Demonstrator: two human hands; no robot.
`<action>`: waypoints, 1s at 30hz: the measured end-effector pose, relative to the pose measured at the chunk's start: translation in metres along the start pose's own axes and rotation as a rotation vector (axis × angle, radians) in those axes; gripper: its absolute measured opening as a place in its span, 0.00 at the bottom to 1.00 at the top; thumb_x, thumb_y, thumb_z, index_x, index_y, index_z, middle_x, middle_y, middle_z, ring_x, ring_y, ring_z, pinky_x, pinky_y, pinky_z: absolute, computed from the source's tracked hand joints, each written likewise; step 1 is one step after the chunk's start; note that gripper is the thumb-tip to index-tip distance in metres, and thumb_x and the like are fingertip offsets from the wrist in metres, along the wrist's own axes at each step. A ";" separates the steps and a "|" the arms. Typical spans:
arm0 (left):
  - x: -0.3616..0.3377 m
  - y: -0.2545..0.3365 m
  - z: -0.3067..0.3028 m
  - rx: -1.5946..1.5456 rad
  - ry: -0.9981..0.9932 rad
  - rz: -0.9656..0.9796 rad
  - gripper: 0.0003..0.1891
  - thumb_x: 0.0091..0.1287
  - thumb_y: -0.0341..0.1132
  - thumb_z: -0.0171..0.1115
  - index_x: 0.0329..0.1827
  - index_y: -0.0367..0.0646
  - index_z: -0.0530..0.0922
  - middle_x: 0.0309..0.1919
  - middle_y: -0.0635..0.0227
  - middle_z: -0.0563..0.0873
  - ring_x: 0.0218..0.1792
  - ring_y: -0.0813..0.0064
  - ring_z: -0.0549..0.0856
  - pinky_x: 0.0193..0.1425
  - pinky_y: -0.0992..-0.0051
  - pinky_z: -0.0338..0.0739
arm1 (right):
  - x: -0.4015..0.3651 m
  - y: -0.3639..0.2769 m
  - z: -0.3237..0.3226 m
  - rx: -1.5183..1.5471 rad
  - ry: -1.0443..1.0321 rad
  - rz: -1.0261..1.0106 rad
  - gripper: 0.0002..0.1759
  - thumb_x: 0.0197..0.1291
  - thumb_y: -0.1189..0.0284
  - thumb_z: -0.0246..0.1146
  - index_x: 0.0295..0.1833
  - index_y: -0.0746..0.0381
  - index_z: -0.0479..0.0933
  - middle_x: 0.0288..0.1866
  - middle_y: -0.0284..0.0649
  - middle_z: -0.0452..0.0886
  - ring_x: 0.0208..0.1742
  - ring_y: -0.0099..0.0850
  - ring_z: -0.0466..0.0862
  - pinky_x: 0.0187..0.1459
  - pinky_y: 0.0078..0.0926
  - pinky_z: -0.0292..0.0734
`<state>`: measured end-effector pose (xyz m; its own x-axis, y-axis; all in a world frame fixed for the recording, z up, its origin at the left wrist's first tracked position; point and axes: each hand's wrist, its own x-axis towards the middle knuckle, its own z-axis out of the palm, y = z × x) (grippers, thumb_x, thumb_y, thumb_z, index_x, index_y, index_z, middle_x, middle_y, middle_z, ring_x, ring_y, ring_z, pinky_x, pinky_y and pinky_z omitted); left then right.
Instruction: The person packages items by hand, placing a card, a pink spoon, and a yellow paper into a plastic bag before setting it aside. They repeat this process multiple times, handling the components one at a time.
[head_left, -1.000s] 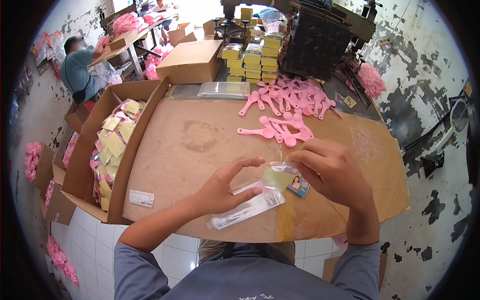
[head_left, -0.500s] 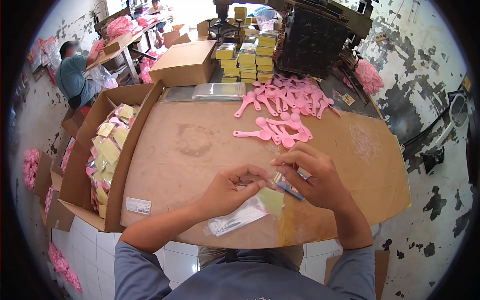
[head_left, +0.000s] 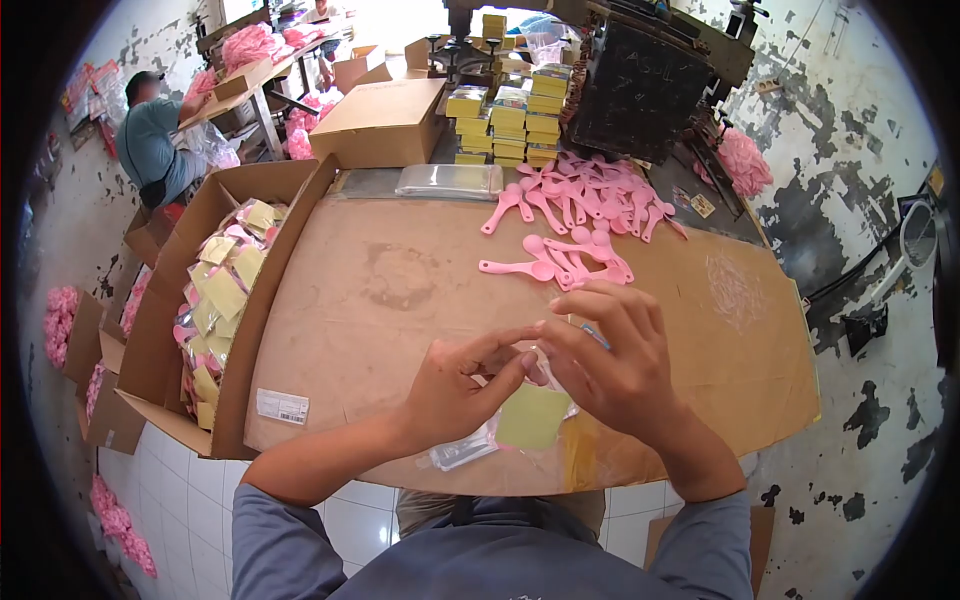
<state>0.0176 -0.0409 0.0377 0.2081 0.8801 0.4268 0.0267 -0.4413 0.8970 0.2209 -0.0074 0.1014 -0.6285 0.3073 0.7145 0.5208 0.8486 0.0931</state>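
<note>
Both hands meet over the front of the cardboard-covered table. My left hand [head_left: 470, 385] is closed, thumb and index finger pinching the top of a clear bag with a yellow-green card [head_left: 533, 418] in it. Against the bag's upper edge, my right hand [head_left: 615, 360] has its thumb and fingers bent; what it holds, if anything, is hidden. Clear plastic sleeves [head_left: 462, 449] lie beneath, left of the card. A blue printed item [head_left: 596, 334] shows partly behind my right hand. Pink spoons [head_left: 570, 258] lie beyond the hands, with a larger heap [head_left: 590, 195] behind them.
At the left stands an open carton [head_left: 262, 335] of packed bags. Behind are a closed box [head_left: 378, 120], stacked yellow cards [head_left: 508, 125] and a black machine [head_left: 638, 85]. Small clear pieces [head_left: 735, 290] lie at right. A person [head_left: 155, 140] sits at far left.
The yellow-green card has turned more squarely toward the camera and now hangs below both hands. My hands have come closer together. The view has shifted slightly.
</note>
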 end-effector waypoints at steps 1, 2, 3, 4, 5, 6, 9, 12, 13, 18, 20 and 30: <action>-0.002 -0.003 0.002 0.047 0.019 0.043 0.13 0.77 0.28 0.62 0.61 0.34 0.82 0.36 0.61 0.94 0.33 0.77 0.92 0.38 0.75 0.87 | -0.001 -0.002 0.002 -0.030 -0.011 -0.014 0.15 0.54 0.72 0.73 0.48 0.62 0.83 0.51 0.40 0.82 0.57 0.38 0.83 0.56 0.38 0.73; -0.003 -0.006 0.003 0.094 0.038 0.088 0.13 0.76 0.28 0.63 0.61 0.34 0.82 0.35 0.61 0.94 0.31 0.75 0.92 0.35 0.75 0.86 | -0.003 -0.004 0.005 -0.060 -0.021 -0.029 0.16 0.54 0.71 0.73 0.48 0.62 0.83 0.52 0.40 0.82 0.57 0.37 0.83 0.57 0.38 0.72; -0.003 -0.007 0.002 0.192 0.019 0.123 0.14 0.75 0.28 0.64 0.60 0.34 0.82 0.34 0.60 0.93 0.30 0.73 0.92 0.34 0.74 0.86 | -0.004 -0.004 0.008 -0.090 -0.031 -0.045 0.16 0.54 0.69 0.72 0.48 0.62 0.83 0.52 0.40 0.82 0.57 0.37 0.83 0.57 0.37 0.72; -0.002 -0.007 -0.001 0.291 0.000 0.160 0.14 0.74 0.28 0.65 0.60 0.34 0.82 0.33 0.60 0.92 0.28 0.71 0.92 0.33 0.73 0.85 | -0.005 -0.004 0.012 -0.152 -0.043 -0.080 0.16 0.54 0.68 0.72 0.47 0.63 0.82 0.51 0.40 0.82 0.56 0.37 0.83 0.56 0.38 0.72; -0.002 -0.007 -0.003 0.390 -0.018 0.195 0.15 0.74 0.28 0.66 0.60 0.34 0.82 0.31 0.59 0.91 0.27 0.68 0.91 0.31 0.72 0.85 | -0.006 -0.003 0.015 -0.213 -0.056 -0.115 0.16 0.53 0.67 0.71 0.46 0.63 0.82 0.50 0.39 0.82 0.56 0.37 0.83 0.56 0.38 0.72; -0.002 -0.005 -0.005 0.468 -0.060 0.202 0.15 0.73 0.27 0.66 0.61 0.33 0.82 0.32 0.58 0.92 0.29 0.69 0.92 0.33 0.72 0.86 | -0.007 -0.003 0.016 -0.274 -0.070 -0.149 0.16 0.53 0.67 0.71 0.45 0.63 0.81 0.49 0.39 0.81 0.55 0.36 0.83 0.55 0.38 0.72; 0.000 0.002 -0.007 0.611 -0.152 0.214 0.16 0.71 0.24 0.68 0.61 0.31 0.82 0.33 0.57 0.92 0.33 0.72 0.93 0.35 0.74 0.87 | 0.000 0.001 0.014 -0.134 -0.083 0.028 0.13 0.53 0.69 0.69 0.42 0.62 0.79 0.44 0.40 0.80 0.50 0.36 0.82 0.54 0.38 0.72; 0.003 0.000 -0.009 0.456 -0.117 0.130 0.15 0.74 0.27 0.67 0.61 0.33 0.82 0.34 0.59 0.93 0.32 0.76 0.91 0.33 0.74 0.85 | -0.005 0.038 0.003 0.070 0.072 0.239 0.07 0.60 0.72 0.65 0.40 0.62 0.76 0.38 0.38 0.78 0.43 0.31 0.81 0.48 0.33 0.73; 0.005 -0.005 -0.010 0.322 -0.079 0.058 0.15 0.75 0.28 0.66 0.62 0.34 0.82 0.35 0.60 0.93 0.32 0.78 0.90 0.33 0.75 0.84 | -0.016 0.052 -0.011 0.484 0.021 0.562 0.04 0.64 0.73 0.62 0.40 0.62 0.76 0.36 0.37 0.79 0.40 0.28 0.81 0.46 0.30 0.74; 0.015 -0.014 -0.025 -0.027 -0.044 -0.254 0.15 0.80 0.31 0.61 0.65 0.36 0.81 0.41 0.64 0.93 0.36 0.85 0.89 0.35 0.82 0.80 | -0.135 0.195 -0.089 1.120 -0.092 0.971 0.09 0.71 0.76 0.57 0.53 0.65 0.74 0.42 0.41 0.82 0.45 0.29 0.82 0.49 0.29 0.78; 0.018 -0.022 -0.025 -0.022 -0.032 -0.265 0.15 0.81 0.31 0.60 0.66 0.36 0.80 0.42 0.64 0.93 0.37 0.85 0.89 0.36 0.84 0.79 | -0.212 0.256 -0.063 -0.371 -0.147 0.920 0.18 0.68 0.79 0.57 0.63 0.68 0.73 0.51 0.48 0.83 0.54 0.40 0.84 0.58 0.36 0.79; 0.014 -0.043 -0.013 -0.114 0.034 -0.315 0.15 0.83 0.32 0.57 0.67 0.36 0.77 0.45 0.63 0.92 0.40 0.82 0.90 0.34 0.82 0.84 | -0.081 0.078 -0.007 0.655 -0.391 0.755 0.23 0.70 0.70 0.67 0.68 0.64 0.77 0.58 0.41 0.85 0.57 0.33 0.84 0.61 0.34 0.78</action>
<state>0.0065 -0.0074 0.0064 0.1742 0.9763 0.1288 -0.0256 -0.1262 0.9917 0.3163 0.0313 0.0556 -0.4754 0.8671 0.1489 0.5140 0.4111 -0.7529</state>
